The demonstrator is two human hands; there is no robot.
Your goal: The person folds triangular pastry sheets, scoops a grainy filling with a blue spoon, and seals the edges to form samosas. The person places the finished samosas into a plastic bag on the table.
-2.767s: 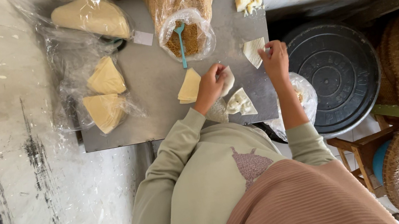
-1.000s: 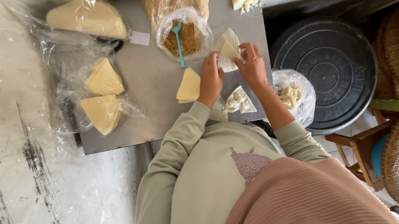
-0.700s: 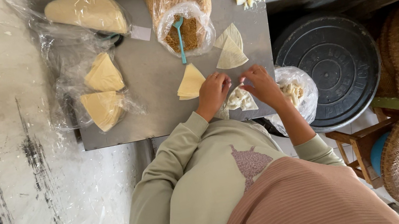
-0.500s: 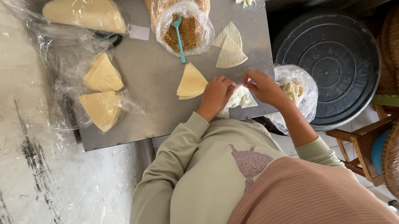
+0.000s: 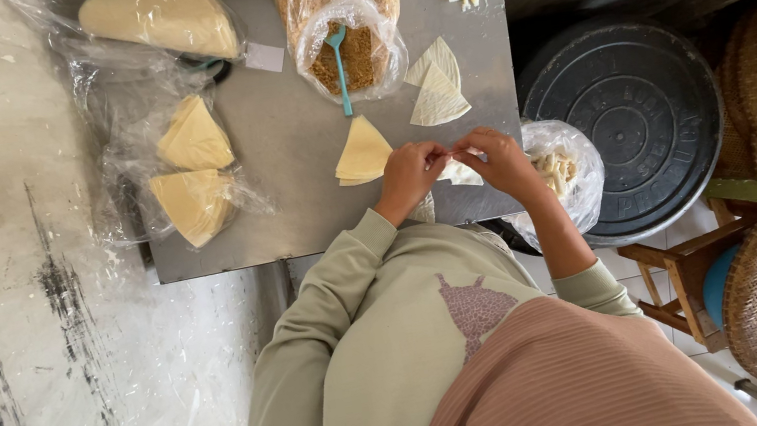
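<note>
Between the left hand (image 5: 408,176) and right hand (image 5: 498,160), now drawn back together at the table's near edge, a pale wrapper piece (image 5: 459,173) seems pinched, the folded triangles (image 5: 435,92) left lying beyond them.

Soft, even daylight is filling the scene; plastic bags (image 5: 123,132) are catching mild glare, shadows are staying faint, and focus is holding sharp throughout.

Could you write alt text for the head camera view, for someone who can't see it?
Seen from above, a person's left hand and right hand pinch a pale triangular wrapper over a grey table, near a bag of brown filling holding a teal spoon.
</note>
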